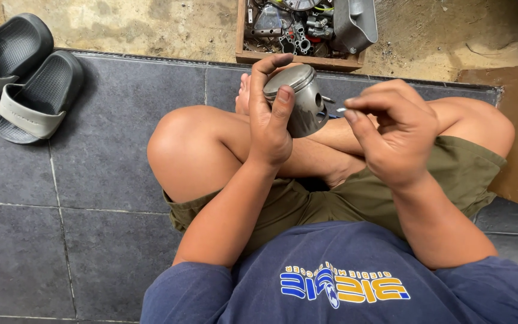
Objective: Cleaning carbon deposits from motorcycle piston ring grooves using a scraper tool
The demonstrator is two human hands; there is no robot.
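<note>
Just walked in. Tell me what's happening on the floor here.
A person sits cross-legged on dark floor tiles. The left hand grips a grey metal piston, held up over the knees. The right hand is beside it, fingertips pinched on something small that is too tiny to make out, held close to the piston's side. Ahead, a wooden box holds assorted metal parts. A pair of grey sandals lies on the tiles to the left.

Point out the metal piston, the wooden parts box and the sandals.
metal piston (pixel 303 102), head view, on its side wall.
wooden parts box (pixel 298 59), head view, on its front rim.
sandals (pixel 31 90), head view, on the nearer sandal's strap.
</note>
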